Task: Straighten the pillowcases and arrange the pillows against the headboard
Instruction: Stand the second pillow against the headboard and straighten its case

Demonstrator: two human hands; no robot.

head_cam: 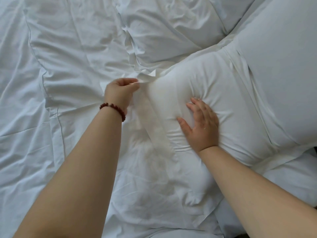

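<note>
The right hand [200, 124], fingers spread flat, pins the pillow [240, 103] near the bed's [42, 152] right edge so the left hand [120, 91], fingers pinching the pillowcase hem [148, 78], can likely pull it taut.

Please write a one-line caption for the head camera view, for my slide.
A person's left hand pinches the pillowcase edge while the right hand presses flat on the pillow.
</note>
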